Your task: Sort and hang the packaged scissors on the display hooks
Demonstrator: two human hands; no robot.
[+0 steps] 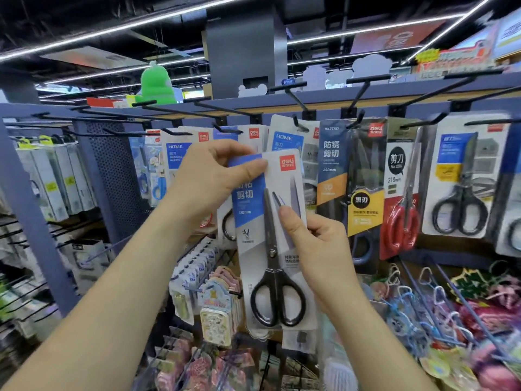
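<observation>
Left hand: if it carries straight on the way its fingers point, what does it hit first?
Likely the hung HOME pack behind the held scissors pack that the left hand pinches; depth unclear.

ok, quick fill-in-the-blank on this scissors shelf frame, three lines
1. The left hand and the right hand hold one scissors pack whose scissors have ___ handles.
2. The left hand pinches that pack near its ___ end.
3. The hanging 210mm pack holds scissors with ___ handles.

Missing words: black; top; red.
</observation>
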